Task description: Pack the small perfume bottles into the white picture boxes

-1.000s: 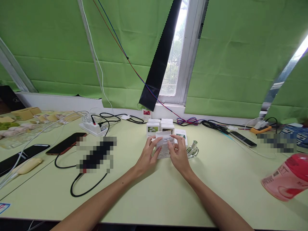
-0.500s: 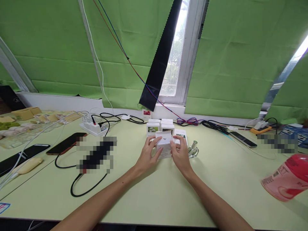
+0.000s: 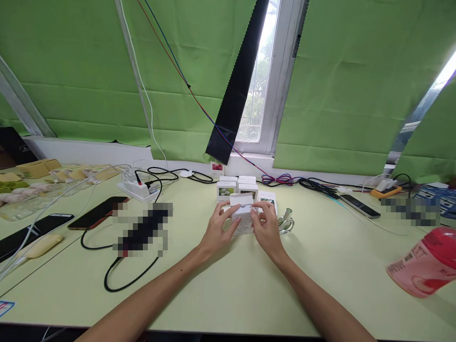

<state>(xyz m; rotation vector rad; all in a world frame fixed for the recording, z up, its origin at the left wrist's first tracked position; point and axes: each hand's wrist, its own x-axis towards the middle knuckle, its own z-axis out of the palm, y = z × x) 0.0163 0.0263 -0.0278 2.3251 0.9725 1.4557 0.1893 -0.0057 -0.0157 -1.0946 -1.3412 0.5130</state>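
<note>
A small white box (image 3: 243, 219) was held upright between both hands, just in front of the cluster of similar white boxes (image 3: 238, 188) standing on the bench (image 3: 228, 289), and it appeared to rest on or just above the bench surface. The box lay directly between the two sets of fingers, with its long axis roughly vertical and its top flap (image 3: 242, 200) raised and tilted toward the cluster. The left hand (image 3: 218, 229) was set against the box's left face, fingers (image 3: 225, 212) curled up its side in a grasp. The right hand (image 3: 266, 226) was set against the right face, and its fingers (image 3: 257, 209) were pinched at the upper edge beside the flap. Neither hand was nearer; both were in contact. Both forearms were extended forward, converging on the box, wrists low over the bench. A glass bottle (image 3: 285, 222) lay just right of the right hand, on the bench.
</note>
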